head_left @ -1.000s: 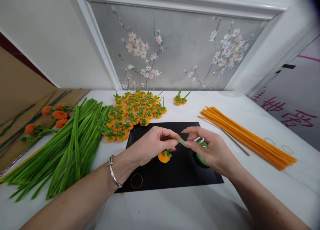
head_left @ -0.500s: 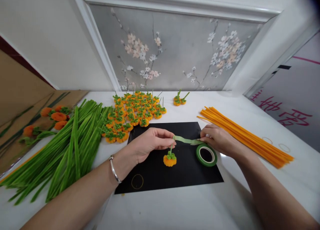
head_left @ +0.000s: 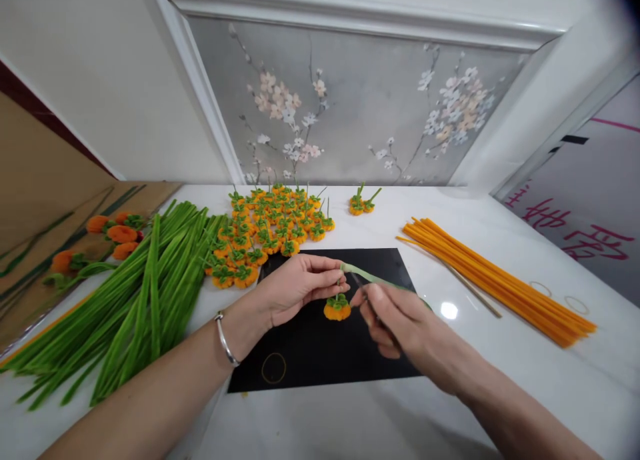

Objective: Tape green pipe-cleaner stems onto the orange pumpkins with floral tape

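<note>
My left hand (head_left: 305,283) pinches the thin stem of a fuzzy orange flower (head_left: 337,310) with green leaves, its head hanging down. A light green strip of floral tape (head_left: 377,278) runs from those fingertips to the right, behind my right hand. My right hand (head_left: 400,317) is closed around what looks like a pair of scissors (head_left: 357,281). Their dark pointed tip lies close to the tape and the stem; the handles are mostly hidden by the fingers. The tape roll is hidden from view. Under both hands lies a black mat (head_left: 320,357).
A cluster of orange flowers (head_left: 270,223) stands behind the mat, with a smaller pair (head_left: 361,205) apart. Green pipe cleaners (head_left: 145,293) lie at left, orange ones (head_left: 500,280) at right. Larger orange flowers (head_left: 121,233) rest far left. A rubber band (head_left: 273,368) is on the mat.
My right hand has moved left from the tape roll toward the flower, and a dark scissor tip now shows in it. The roll has gone out of sight. My left hand keeps its pinch.
</note>
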A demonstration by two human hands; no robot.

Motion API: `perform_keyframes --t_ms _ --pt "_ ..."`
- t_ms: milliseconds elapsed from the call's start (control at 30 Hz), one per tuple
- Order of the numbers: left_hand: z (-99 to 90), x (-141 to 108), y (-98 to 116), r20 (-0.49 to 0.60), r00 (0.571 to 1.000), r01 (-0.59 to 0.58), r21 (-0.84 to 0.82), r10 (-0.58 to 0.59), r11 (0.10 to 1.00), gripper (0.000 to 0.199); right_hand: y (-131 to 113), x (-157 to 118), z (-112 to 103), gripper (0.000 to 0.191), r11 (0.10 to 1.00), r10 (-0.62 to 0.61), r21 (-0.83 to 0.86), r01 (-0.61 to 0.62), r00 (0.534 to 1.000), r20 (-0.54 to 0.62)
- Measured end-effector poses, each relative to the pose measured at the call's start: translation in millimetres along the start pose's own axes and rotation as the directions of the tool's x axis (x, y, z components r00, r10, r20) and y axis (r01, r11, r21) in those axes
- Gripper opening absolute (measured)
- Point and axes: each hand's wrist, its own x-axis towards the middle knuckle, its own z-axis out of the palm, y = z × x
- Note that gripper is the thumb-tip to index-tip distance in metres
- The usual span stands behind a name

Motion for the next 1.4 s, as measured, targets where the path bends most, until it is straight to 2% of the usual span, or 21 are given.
perform_keyframes --t_ms 67,233,667,1000,1100,1167,1233,1267,1333,1400 --pt "-2.4 0.0 1.4 -0.006 1.000 -0.005 0.001 0.005 1.000 0.009 6.4 0.6 7.3 0.033 0.999 0.028 0.033 -0.028 1.000 0.001" --pt "-4.0 -1.2 2.8 0.025 1.000 -0.017 0.037 0.016 0.999 0.005 21.1 9.6 6.2 0.038 0.997 0.068 0.037 -0.067 0.998 -0.012" --pt "5.7 -1.4 -3.6 0.081 0.997 -0.030 0.128 0.020 0.991 0.019 27.7 14.7 8.4 0.040 0.995 -0.056 -0.082 0.050 0.995 -0.077" --pt "8.0 -3.6 -4.8 0.050 0.999 -0.015 0.111 0.009 0.994 0.017 34.4 20.4 12.0 0.038 0.991 -0.033 0.131 0.041 0.998 -0.061" --pt "7.9 -3.1 -4.6 0.057 0.998 -0.030 0.110 0.024 0.993 0.015 30.5 19.7 8.0 0.038 0.993 -0.072 0.080 0.081 0.991 -0.111" --pt "7.3 -2.7 -4.7 0.028 0.999 -0.032 0.113 0.029 0.993 0.014 24.5 18.7 -1.4 0.038 0.991 -0.127 -0.063 0.117 0.973 -0.194" --pt "6.5 -2.5 -4.9 -0.004 1.000 -0.020 0.118 0.021 0.993 0.015 18.6 19.1 -17.2 0.035 0.931 -0.225 -0.343 0.123 0.935 -0.275" --pt "6.3 -2.5 -5.0 -0.011 1.000 -0.014 0.120 0.016 0.993 0.017 16.8 20.3 -27.1 0.031 0.856 -0.306 -0.503 0.120 0.901 -0.307" --pt "6.2 -3.0 -5.0 -0.004 1.000 -0.013 0.123 0.013 0.992 0.017 17.0 24.8 -48.4 0.024 0.645 -0.430 -0.764 0.018 0.835 -0.344" --pt "6.7 -3.9 -4.4 0.011 1.000 -0.021 0.121 0.020 0.992 0.014 22.4 31.2 -68.4 0.021 0.409 -0.498 -0.906 -0.109 0.805 -0.322"
